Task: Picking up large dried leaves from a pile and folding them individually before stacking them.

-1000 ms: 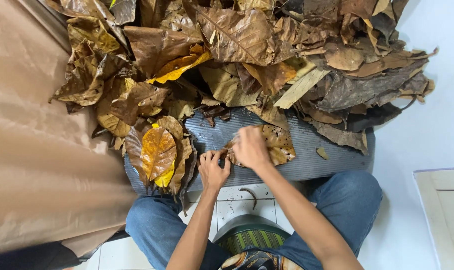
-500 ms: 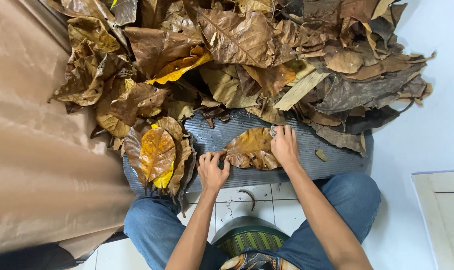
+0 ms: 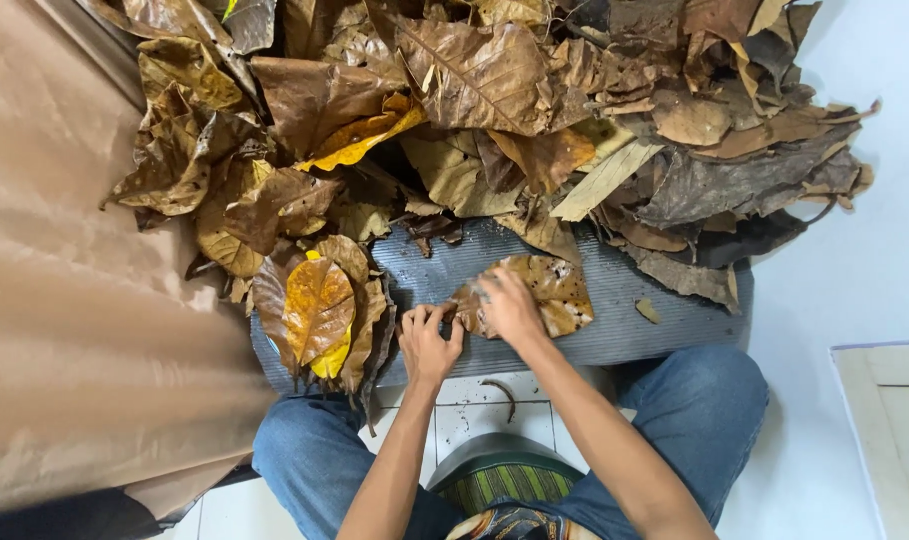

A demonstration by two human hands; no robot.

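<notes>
Both hands press flat, fingers spread: right hand (image 3: 509, 305) on a dry, speckled brown leaf (image 3: 552, 292), left hand (image 3: 429, 340) on the ribbed grey mat (image 3: 614, 330)

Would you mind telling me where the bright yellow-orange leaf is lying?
In the head view, the yellow-orange leaf tops a small stack on the grey mat's left end, just left of the left hand.

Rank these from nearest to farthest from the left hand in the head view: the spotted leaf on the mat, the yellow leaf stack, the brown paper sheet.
1. Spotted leaf, touching the left hand, to its right.
2. Yellow leaf stack, left.
3. Brown paper sheet, far left.
</notes>
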